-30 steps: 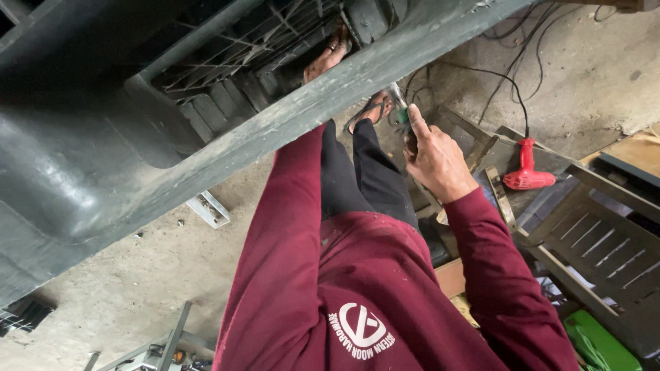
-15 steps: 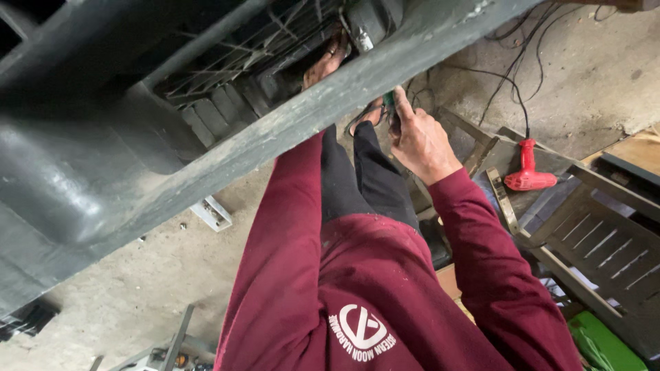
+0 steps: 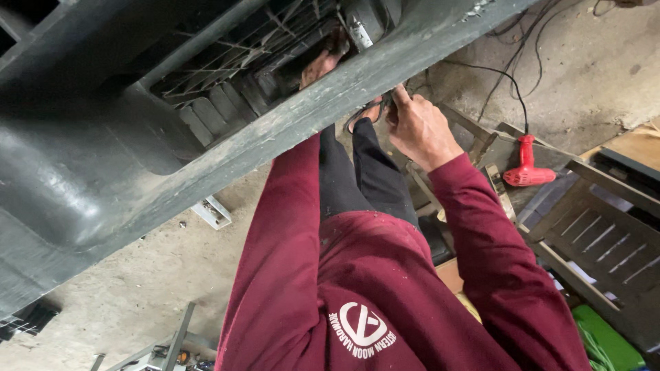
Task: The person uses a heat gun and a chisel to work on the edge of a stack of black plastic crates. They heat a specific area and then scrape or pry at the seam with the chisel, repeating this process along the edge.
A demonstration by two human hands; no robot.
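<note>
Your left hand [image 3: 322,65] reaches behind the dark grey metal frame beam [image 3: 275,137], fingers hidden, so its grip cannot be told. Your right hand [image 3: 416,127] is closed on a small dark tool [image 3: 380,104] just below the beam's far edge. Working half blind, you could slip and pinch the hidden fingers.

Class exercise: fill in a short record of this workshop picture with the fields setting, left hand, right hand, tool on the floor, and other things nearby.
setting: concrete floor, seen from above past a large dark grey frame
left hand: left hand reaches behind the frame's beam, near a grey metal part; what it grips is hidden
right hand: right hand at the beam's lower edge, fingers closed on something small and dark
tool on the floor: red power tool with a black cord
other things nearby: grey slatted panel, green object
</note>
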